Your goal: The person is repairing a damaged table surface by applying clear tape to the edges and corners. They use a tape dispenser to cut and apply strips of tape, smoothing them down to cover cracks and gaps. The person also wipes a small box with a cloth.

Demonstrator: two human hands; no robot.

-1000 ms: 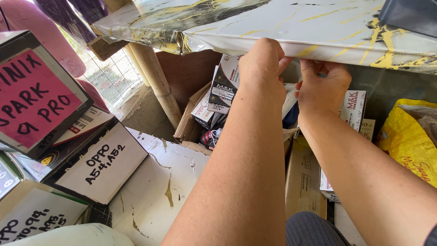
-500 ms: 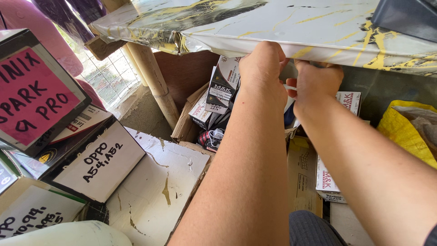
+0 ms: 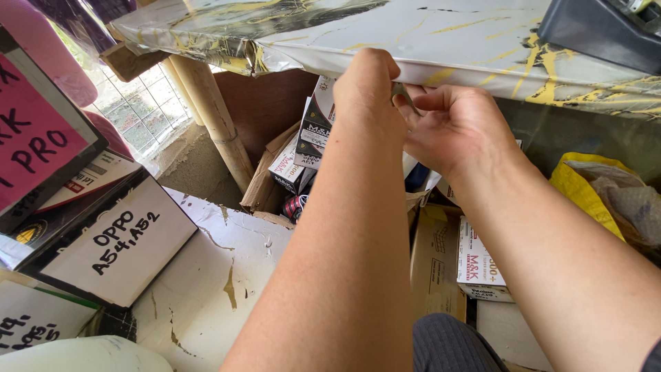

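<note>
Both hands are working right at the near edge of the marble-patterned counter [image 3: 441, 41], just beneath its lip. The left hand [image 3: 368, 96] is curling its grip tight around a small thin grey piece [image 3: 405, 95], and the right hand [image 3: 458, 131] is meeting it from the other side, fingers half closed and pinching toward that same piece; whether the right is actually gripping it, I cannot tell, since the left knuckles are hiding the contact. To do this well, both hands should be staying close and steady against the counter edge, pressure kept light so the little piece is not slipping away. Below the counter, an open brown carton [image 3: 265, 186] is leaning, stuffed with dark and white small boxes [image 3: 313, 131] standing on end. By the right forearm a white box with red print [image 3: 478, 265] is sitting upright. A yellow plastic bag [image 3: 585, 193] is slumping at the right. On the left, a white hand-lettered card [image 3: 117, 241] and a pink sign [image 3: 34, 138] are fronting stacked cases.
</note>
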